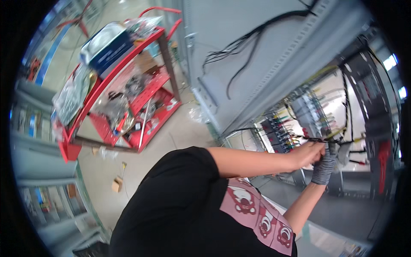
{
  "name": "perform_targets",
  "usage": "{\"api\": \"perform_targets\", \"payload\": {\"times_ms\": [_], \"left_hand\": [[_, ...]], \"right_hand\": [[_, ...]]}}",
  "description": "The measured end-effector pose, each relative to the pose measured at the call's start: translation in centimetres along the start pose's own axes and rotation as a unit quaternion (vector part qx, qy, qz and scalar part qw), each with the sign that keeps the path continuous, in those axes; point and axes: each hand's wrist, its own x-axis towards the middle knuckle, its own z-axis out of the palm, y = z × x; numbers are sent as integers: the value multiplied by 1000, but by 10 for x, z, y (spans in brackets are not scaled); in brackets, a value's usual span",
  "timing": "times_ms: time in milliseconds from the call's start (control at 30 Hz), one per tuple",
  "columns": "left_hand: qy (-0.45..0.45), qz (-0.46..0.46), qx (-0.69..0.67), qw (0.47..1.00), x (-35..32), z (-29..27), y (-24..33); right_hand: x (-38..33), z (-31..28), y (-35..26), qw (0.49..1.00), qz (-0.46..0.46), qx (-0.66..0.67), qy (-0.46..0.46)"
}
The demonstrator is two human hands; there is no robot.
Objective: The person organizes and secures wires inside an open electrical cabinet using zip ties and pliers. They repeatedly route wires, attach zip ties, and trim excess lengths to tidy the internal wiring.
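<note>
My left hand [309,155] is bare and closed, with its fingertips drawn together against my gloved right hand [324,166]. What the left fingers hold, if anything, is too small and blurred to make out. A grey striped knit glove covers the right hand; its fingers are partly hidden behind the left hand and smeared. Both hands meet in front of the wiring inside an open electrical cabinet [342,188]. Just above them runs a dark cable bundle [314,139]. Next to the left hand is a row of dark terminal components [276,133] with red, yellow and green wires.
A grey cabinet panel [248,25] rises ahead, with loose black cables [257,32] hanging across it. A red tool cart [150,92] loaded with bags and parts stands at the left. A small cardboard piece [117,184] lies on the floor. A red-handled part [384,162] is at the cabinet's right side.
</note>
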Motion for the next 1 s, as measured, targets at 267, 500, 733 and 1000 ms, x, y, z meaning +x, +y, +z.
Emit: {"api": "perform_targets", "payload": {"times_ms": [267,500,733,1000], "left_hand": [[-97,-117,-355,922,-4,-15,50],[-112,-119,-416,894,-2,-5,57],[-62,-112,-360,924,0,-14,42],[160,116,281,939,19,-36,46]], "right_hand": [[33,38,43,998,28,30,-38],[7,35,58,1000,20,8,6],[40,17,42,1000,-4,-22,10],[-93,-49,-47,957,45,-279,60]]}}
